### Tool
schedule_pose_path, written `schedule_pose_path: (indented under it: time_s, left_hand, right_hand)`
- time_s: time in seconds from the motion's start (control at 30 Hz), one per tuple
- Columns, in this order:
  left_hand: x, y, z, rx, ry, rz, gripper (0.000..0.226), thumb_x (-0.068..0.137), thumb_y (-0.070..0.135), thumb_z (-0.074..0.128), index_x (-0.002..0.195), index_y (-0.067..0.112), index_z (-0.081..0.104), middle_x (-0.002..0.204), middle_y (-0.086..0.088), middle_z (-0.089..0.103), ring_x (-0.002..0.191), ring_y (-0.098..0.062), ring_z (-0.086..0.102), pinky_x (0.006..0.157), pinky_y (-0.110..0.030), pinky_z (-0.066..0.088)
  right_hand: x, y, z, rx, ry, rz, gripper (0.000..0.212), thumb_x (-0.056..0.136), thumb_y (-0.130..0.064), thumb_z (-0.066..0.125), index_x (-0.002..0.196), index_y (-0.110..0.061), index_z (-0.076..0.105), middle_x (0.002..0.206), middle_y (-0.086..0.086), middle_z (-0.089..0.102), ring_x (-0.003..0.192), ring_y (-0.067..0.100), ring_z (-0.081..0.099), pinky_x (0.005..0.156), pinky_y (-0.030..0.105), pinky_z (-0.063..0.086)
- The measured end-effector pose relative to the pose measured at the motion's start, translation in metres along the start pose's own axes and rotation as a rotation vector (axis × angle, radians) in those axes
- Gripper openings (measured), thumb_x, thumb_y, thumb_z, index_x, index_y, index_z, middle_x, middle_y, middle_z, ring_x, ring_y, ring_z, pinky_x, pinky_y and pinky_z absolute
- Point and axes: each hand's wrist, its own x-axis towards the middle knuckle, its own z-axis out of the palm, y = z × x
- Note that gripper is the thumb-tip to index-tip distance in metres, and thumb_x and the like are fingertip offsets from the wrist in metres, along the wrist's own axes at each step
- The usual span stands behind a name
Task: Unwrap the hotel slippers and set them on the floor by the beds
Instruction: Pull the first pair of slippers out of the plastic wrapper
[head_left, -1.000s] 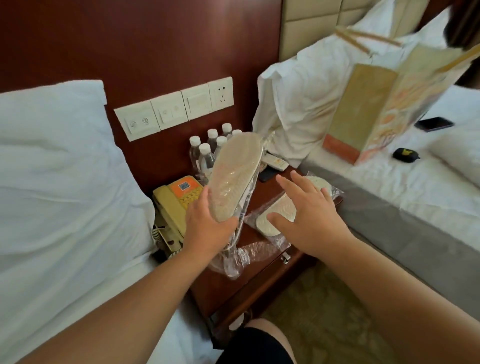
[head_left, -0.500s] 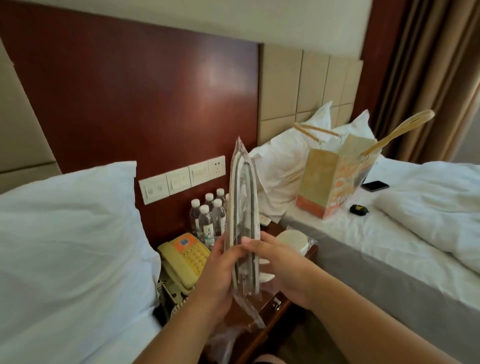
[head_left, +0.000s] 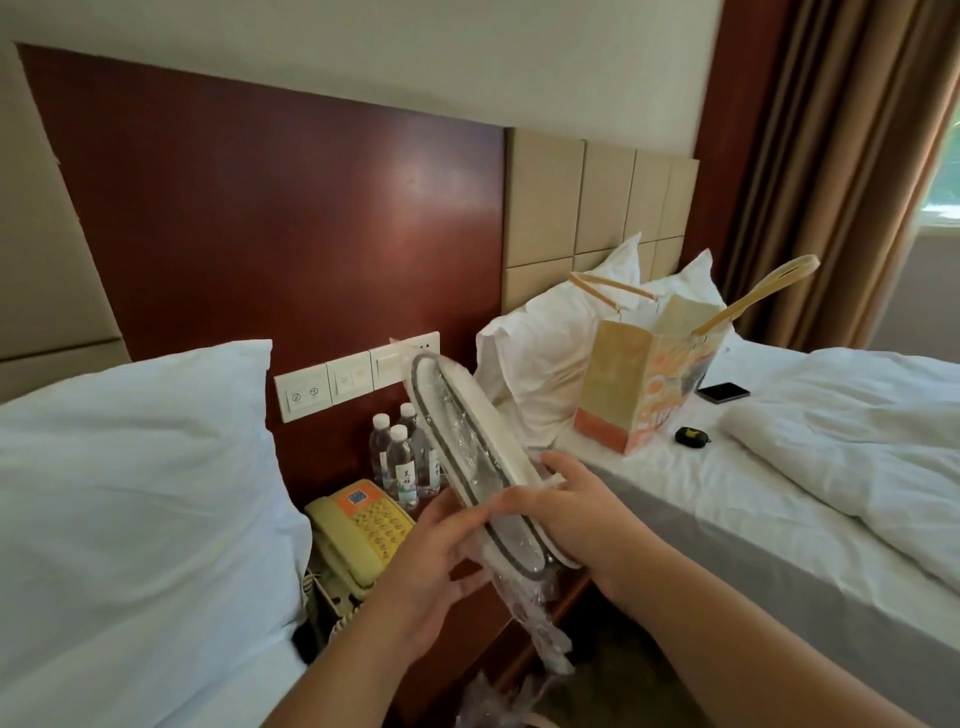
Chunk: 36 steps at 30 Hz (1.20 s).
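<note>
We hold the slippers (head_left: 457, 431) at frame centre, with both grips curled round their lower end: left grip (head_left: 431, 566) from below, right grip (head_left: 587, 519) from the right. The long axis rises toward upper left. The loose wrap (head_left: 540, 629) hangs below both grips.

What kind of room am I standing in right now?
Probably a twin hotel room: a white-linen left bed and white-linen right bed, with small clear plastic water bottles and a yellow corded telephone between them.
</note>
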Motion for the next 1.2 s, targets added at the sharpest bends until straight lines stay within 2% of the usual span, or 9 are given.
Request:
schedule_pose_path:
  time_s: [0.13, 0.27, 0.43, 0.53, 0.67, 0.73, 0.83, 0.97, 1.2]
  left_hand:
    - [-0.002, 0.008, 0.002, -0.252, 0.160, 0.043, 0.049, 0.084, 0.031, 0.069, 0.131, 0.027, 0.058, 0.114, -0.006, 0.073, 0.104, -0.027, 0.070, 0.093, -0.060, 0.051]
    - [-0.005, 0.018, 0.018, -0.246, 0.211, 0.053, 0.075, 0.069, 0.046, 0.082, 0.136, 0.031, 0.051, 0.129, -0.009, 0.064, 0.111, -0.033, 0.065, 0.089, -0.059, 0.053]
    - [-0.005, 0.026, 0.024, -0.450, 0.232, 0.053, 0.065, 0.073, 0.049, 0.076, 0.130, 0.023, 0.058, 0.118, -0.010, 0.072, 0.105, -0.032, 0.069, 0.096, -0.055, 0.051]
    - [-0.003, 0.030, 0.021, -0.578, 0.249, 0.031, 0.054, 0.083, 0.056, 0.066, 0.123, 0.020, 0.063, 0.110, -0.015, 0.074, 0.098, -0.034, 0.072, 0.087, -0.052, 0.055]
    - [0.003, 0.027, 0.025, -0.685, 0.335, -0.042, 0.048, 0.086, 0.055, 0.062, 0.116, 0.017, 0.068, 0.103, -0.015, 0.076, 0.088, -0.034, 0.074, 0.078, -0.048, 0.058]
    - [0.004, 0.023, 0.027, -0.738, 0.312, -0.035, 0.047, 0.086, 0.053, 0.062, 0.114, 0.017, 0.070, 0.104, -0.014, 0.076, 0.089, -0.035, 0.074, 0.081, -0.049, 0.057]
    - [0.007, 0.018, 0.030, -0.786, 0.264, -0.011, 0.047, 0.087, 0.052, 0.060, 0.114, 0.015, 0.072, 0.107, -0.015, 0.075, 0.091, -0.035, 0.073, 0.077, -0.049, 0.058]
    - [0.010, 0.014, 0.031, -0.777, 0.281, -0.012, 0.047, 0.087, 0.053, 0.059, 0.112, 0.014, 0.071, 0.102, -0.016, 0.076, 0.086, -0.036, 0.074, 0.074, -0.051, 0.058]
    - [0.008, 0.008, 0.031, -0.721, 0.285, -0.003, 0.053, 0.087, 0.056, 0.058, 0.115, 0.013, 0.069, 0.106, -0.018, 0.074, 0.096, -0.039, 0.071, 0.092, -0.057, 0.051]
  right_hand:
    - [-0.006, -0.002, -0.004, -0.251, 0.098, -0.077, 0.117, 0.046, -0.056, 0.080, 0.147, -0.034, 0.026, 0.140, -0.003, 0.046, 0.117, 0.017, 0.051, 0.090, 0.032, 0.046]
    - [-0.018, -0.003, 0.007, -0.531, 0.164, -0.292, 0.113, 0.053, -0.059, 0.076, 0.147, -0.041, 0.016, 0.130, -0.010, 0.037, 0.122, 0.013, 0.038, 0.088, 0.030, 0.037]
    - [-0.037, -0.009, 0.020, -0.393, 0.131, -0.514, 0.098, 0.064, -0.037, 0.078, 0.142, -0.053, 0.020, 0.137, -0.023, 0.031, 0.122, -0.001, 0.039, 0.086, 0.017, 0.043]
    - [-0.047, -0.013, 0.018, -0.059, 0.102, -0.494, 0.081, 0.071, -0.016, 0.072, 0.124, -0.065, 0.037, 0.131, -0.018, 0.047, 0.112, 0.003, 0.059, 0.073, 0.020, 0.058]
    - [-0.059, -0.009, 0.013, 0.181, 0.157, -0.428, 0.060, 0.070, -0.005, 0.070, 0.104, -0.052, 0.056, 0.106, -0.013, 0.068, 0.081, 0.000, 0.071, 0.060, 0.029, 0.062]
    - [-0.064, -0.005, 0.011, 0.124, 0.223, -0.431, 0.051, 0.070, -0.008, 0.070, 0.096, -0.050, 0.059, 0.099, -0.016, 0.069, 0.085, -0.003, 0.068, 0.066, 0.036, 0.063]
    - [-0.066, 0.000, 0.005, -0.061, 0.275, -0.421, 0.040, 0.070, -0.014, 0.067, 0.092, -0.047, 0.061, 0.090, -0.022, 0.066, 0.082, -0.002, 0.065, 0.064, 0.024, 0.056]
    - [-0.067, 0.002, -0.003, -0.190, 0.209, -0.328, 0.022, 0.073, -0.020, 0.066, 0.082, -0.040, 0.068, 0.079, -0.009, 0.067, 0.064, 0.009, 0.066, 0.055, 0.022, 0.056]
    - [-0.062, 0.003, -0.006, -0.531, 0.117, -0.341, 0.004, 0.072, -0.043, 0.065, 0.076, -0.041, 0.066, 0.097, -0.019, 0.046, 0.085, -0.001, 0.053, 0.061, 0.009, 0.043]
